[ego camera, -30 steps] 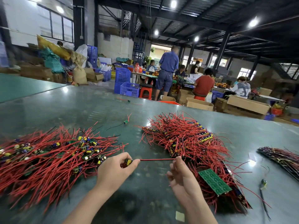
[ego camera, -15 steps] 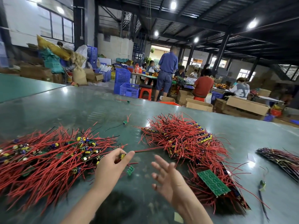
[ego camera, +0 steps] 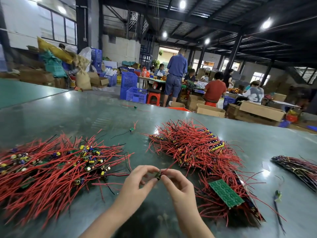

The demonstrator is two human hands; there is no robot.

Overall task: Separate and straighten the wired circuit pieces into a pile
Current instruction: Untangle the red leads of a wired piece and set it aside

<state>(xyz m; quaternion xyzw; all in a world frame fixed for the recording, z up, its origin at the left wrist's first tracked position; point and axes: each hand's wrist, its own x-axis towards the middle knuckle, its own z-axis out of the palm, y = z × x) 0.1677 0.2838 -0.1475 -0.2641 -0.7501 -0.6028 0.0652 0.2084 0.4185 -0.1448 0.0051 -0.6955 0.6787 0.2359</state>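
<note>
Both hands meet over the near centre of the table (ego camera: 72, 115). The left hand (ego camera: 137, 182) and right hand (ego camera: 178, 184) each pinch a single wired circuit piece (ego camera: 158, 175) between thumb and forefinger; the remaining fingers are loosely curled and hold nothing. The piece's red wire (ego camera: 173, 164) rises toward 1 o'clock, its far end still lying against the tangled heap (ego camera: 193, 148). Gripping the small board from both sides probably steadies it so that the lead can be drawn clear and pulled straight.

At 9 o'clock from the hands lies the sorted pile (ego camera: 51, 169), its wires fanned roughly parallel with the capacitors gathered near the middle; the piece in hand is presumably destined for it. At 1 to 3 o'clock the tangled heap supplies unsorted pieces, kept within short reach of the right hand. A bare green circuit board (ego camera: 226, 193) rests on the heap's near edge at 3 o'clock. A stray piece (ego camera: 132, 129) lies apart at 12 o'clock, and a darker bundle (ego camera: 298, 166) sits at the far right. Workers (ego camera: 214, 90) sit at distant tables.
</note>
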